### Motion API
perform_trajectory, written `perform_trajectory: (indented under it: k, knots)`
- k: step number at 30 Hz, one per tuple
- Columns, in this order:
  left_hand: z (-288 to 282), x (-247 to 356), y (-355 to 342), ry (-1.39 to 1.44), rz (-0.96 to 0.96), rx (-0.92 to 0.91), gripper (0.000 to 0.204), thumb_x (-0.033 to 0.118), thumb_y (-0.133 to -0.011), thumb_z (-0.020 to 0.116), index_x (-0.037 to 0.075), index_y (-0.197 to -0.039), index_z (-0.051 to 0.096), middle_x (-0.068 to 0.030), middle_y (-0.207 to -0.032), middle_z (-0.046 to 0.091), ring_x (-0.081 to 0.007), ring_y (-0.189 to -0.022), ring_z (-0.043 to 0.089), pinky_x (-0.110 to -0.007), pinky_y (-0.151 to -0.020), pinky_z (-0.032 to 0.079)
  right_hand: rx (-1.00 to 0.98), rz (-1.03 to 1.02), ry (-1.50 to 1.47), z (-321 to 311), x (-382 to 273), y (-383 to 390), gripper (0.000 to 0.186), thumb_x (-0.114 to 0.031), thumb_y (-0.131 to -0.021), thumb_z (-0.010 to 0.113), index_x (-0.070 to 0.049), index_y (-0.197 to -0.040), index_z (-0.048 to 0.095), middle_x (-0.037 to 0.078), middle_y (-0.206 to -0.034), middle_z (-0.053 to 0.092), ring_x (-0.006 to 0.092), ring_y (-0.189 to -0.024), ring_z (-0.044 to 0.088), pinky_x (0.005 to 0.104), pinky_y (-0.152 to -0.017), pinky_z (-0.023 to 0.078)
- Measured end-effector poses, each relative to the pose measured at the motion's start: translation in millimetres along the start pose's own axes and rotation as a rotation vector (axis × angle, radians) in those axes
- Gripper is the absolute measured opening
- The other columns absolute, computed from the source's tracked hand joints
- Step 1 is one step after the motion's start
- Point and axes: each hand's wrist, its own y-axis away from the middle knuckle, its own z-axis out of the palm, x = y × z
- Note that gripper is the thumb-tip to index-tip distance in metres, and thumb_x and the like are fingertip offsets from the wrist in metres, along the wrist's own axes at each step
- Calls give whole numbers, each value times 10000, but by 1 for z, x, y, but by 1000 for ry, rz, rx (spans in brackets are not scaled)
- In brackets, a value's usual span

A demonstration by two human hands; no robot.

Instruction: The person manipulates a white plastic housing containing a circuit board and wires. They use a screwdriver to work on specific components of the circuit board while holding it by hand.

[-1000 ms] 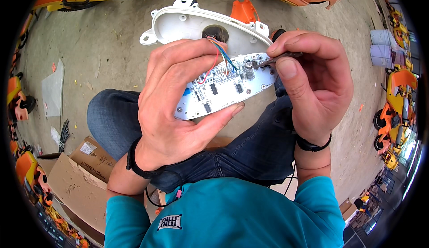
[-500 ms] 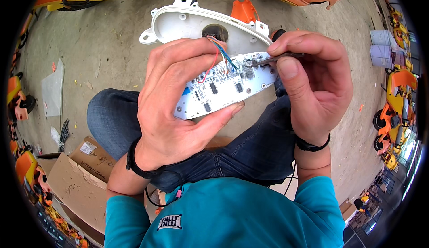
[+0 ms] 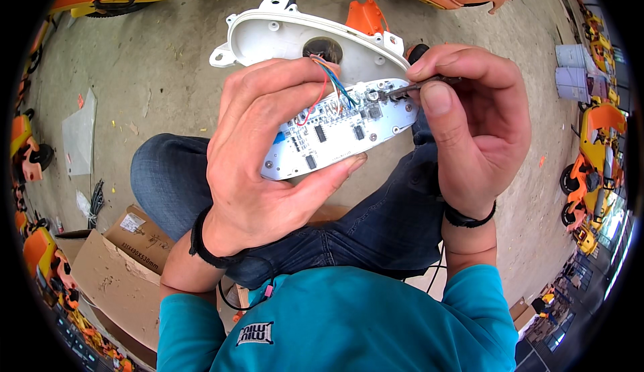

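2 hands: left (image 3: 268, 164) clamped on 1 circuit board (image 3: 335, 134), right (image 3: 476, 124) pinching 1 tool (image 3: 409, 89).

Single view only: a head-worn fisheye camera looks steeply down over the wearer's chest and lap, close above the left hand (image 3: 268, 164) and right hand (image 3: 469, 124). Both forearms enter from the lower edge. The concrete floor (image 3: 134, 77) fills the background, bending toward the dark circular rim.
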Motion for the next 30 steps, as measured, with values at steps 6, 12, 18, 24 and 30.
perform_trajectory:
  k: [6, 12, 18, 24, 30]
  knots:
    - [1, 1, -1, -3, 4, 3, 607, 78, -676, 876, -9, -1214, 611, -233, -1304, 642, -325, -1209, 597, -426, -1021, 476, -16, -13, 20, -2, 0, -1, 194, 18, -972, 636, 11, -1150, 558, 152, -1081, 648, 191, -1002, 632, 295, -880, 514]
    - [1, 1, -2, -18, 11, -1, 605, 81, -681, 876, -7, -1218, 610, -227, -1305, 644, -325, -1205, 596, -432, -1027, 470, -37, -38, 46, -3, 3, -1, 225, -1, -972, 654, 22, -1179, 567, 143, -1092, 654, 174, -996, 637, 291, -899, 514]
    - [2, -1, 0, -5, 10, 3, 607, 82, -681, 876, -6, -1218, 609, -229, -1304, 646, -328, -1203, 595, -438, -1028, 468, -1, 24, 58, 1, 1, -1, 274, -41, -971, 689, 33, -1211, 579, 129, -1105, 667, 147, -989, 636, 268, -881, 515]
    - [1, 1, -1, -8, 2, -2, 608, 79, -679, 877, -4, -1217, 606, -233, -1305, 643, -330, -1205, 595, -437, -1025, 470, -7, -8, 66, -3, 3, -2, 254, -59, -978, 687, 31, -1191, 583, 130, -1100, 665, 151, -975, 630, 261, -856, 511]
    - [1, 2, -1, -9, -16, -4, 607, 82, -677, 879, 1, -1212, 606, -229, -1304, 642, -330, -1198, 597, -441, -1028, 467, -45, -26, 78, -3, 2, -2, 239, -54, -980, 676, 30, -1184, 584, 142, -1113, 652, 164, -980, 628, 273, -876, 504]
